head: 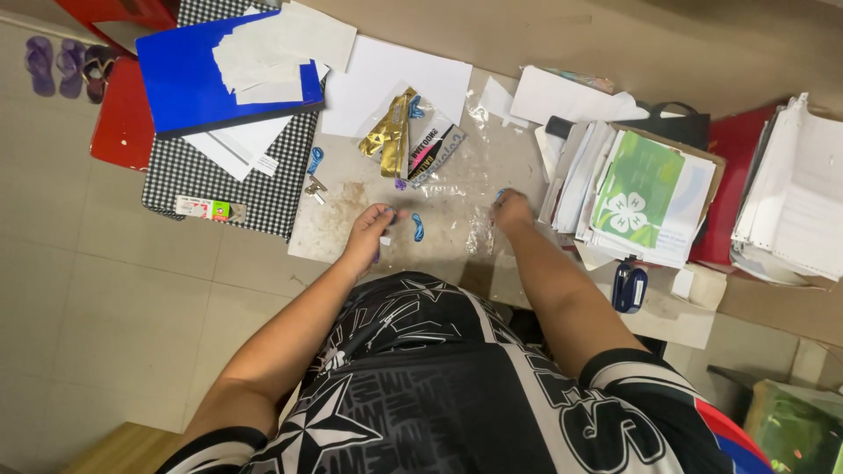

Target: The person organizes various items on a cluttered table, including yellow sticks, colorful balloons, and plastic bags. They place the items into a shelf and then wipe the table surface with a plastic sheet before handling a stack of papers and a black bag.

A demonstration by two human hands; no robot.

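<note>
My left hand [369, 230] rests low on a stained cardboard sheet [334, 230] on the floor, fingers curled around a small white and purple piece. A small blue curved piece [418, 227] lies just right of it, apart from the fingers. My right hand [510, 209] reaches forward with its fingertips pinched on a small blue thing beside crinkled clear plastic wrap [479, 235]. A gold foil packet [389, 133] and a clear printed packet [434, 151] lie further ahead between the hands.
A blue folder [189, 83] with white papers lies on a black-and-white checked cloth [263, 189] at left. Stacks of paper and a green booklet [645, 195] sit at right. A dark blue stapler-like object [629, 287] is near my right forearm. Purple sandals [53, 63] are far left.
</note>
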